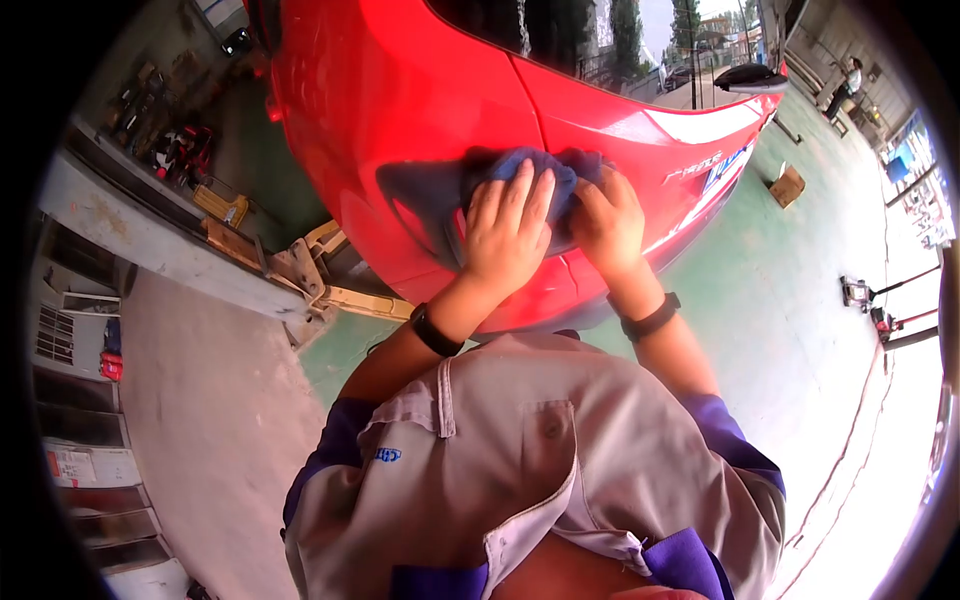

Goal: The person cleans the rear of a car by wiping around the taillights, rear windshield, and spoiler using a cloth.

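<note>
A red car [400, 90] fills the upper middle of the view. Against its body, beside a dark curved area that may be a reflection, lies a dark blue cloth [540, 165]. My left hand [505, 225] rests on the cloth with its fingers stretched out and slightly apart, pressing it to the panel. My right hand [608, 222] is just to the right, its fingers bent around the cloth's right edge. The cloth's underside is hidden.
A yellow lift arm [365, 303] reaches under the car from a grey beam [160, 235]. A cardboard box [787, 186] sits on the green floor at right. Farther back stands a person [846, 90]. A jack [857, 292] is at the right, shelves at lower left.
</note>
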A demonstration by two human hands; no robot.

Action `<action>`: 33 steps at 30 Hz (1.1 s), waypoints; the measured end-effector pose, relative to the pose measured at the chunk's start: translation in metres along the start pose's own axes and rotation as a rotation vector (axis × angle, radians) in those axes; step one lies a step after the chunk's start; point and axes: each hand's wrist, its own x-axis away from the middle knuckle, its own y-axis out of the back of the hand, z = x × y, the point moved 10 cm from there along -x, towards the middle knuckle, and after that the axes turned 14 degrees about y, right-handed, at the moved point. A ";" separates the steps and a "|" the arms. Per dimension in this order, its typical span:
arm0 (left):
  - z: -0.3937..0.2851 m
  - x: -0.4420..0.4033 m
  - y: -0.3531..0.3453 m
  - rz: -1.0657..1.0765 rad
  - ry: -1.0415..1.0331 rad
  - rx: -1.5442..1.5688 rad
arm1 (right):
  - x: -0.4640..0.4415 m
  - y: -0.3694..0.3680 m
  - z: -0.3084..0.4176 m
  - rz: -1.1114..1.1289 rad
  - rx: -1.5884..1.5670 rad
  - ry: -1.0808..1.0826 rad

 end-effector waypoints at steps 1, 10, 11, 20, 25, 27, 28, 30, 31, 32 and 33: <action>-0.003 -0.002 0.000 0.006 -0.001 0.025 | 0.004 0.001 -0.005 0.005 -0.005 -0.041; -0.040 0.001 -0.044 0.118 -0.131 0.068 | 0.087 -0.019 -0.040 0.013 0.031 -0.384; -0.042 0.004 -0.049 0.142 -0.148 0.081 | 0.100 -0.024 -0.042 0.033 0.029 -0.406; -0.050 0.079 -0.112 0.442 -0.350 0.228 | 0.211 -0.077 -0.042 0.281 -0.165 -0.689; -0.046 0.086 -0.119 0.607 -0.218 0.323 | 0.238 -0.100 -0.047 0.482 -0.343 -0.747; -0.040 0.076 -0.106 0.615 -0.126 0.304 | 0.232 -0.098 -0.045 0.489 -0.365 -0.811; -0.035 0.071 -0.098 0.617 -0.080 0.294 | 0.207 -0.085 -0.038 0.391 -0.355 -0.796; -0.024 0.055 -0.067 0.409 -0.048 0.290 | 0.159 -0.056 -0.022 0.202 -0.344 -0.765; -0.018 0.045 -0.053 0.375 -0.013 0.271 | 0.147 -0.058 -0.021 0.153 -0.395 -0.745; -0.011 0.034 -0.039 0.340 0.023 0.250 | 0.126 -0.055 -0.016 0.092 -0.367 -0.637; -0.005 0.026 -0.030 0.320 0.053 0.274 | 0.105 -0.051 -0.009 0.029 -0.339 -0.528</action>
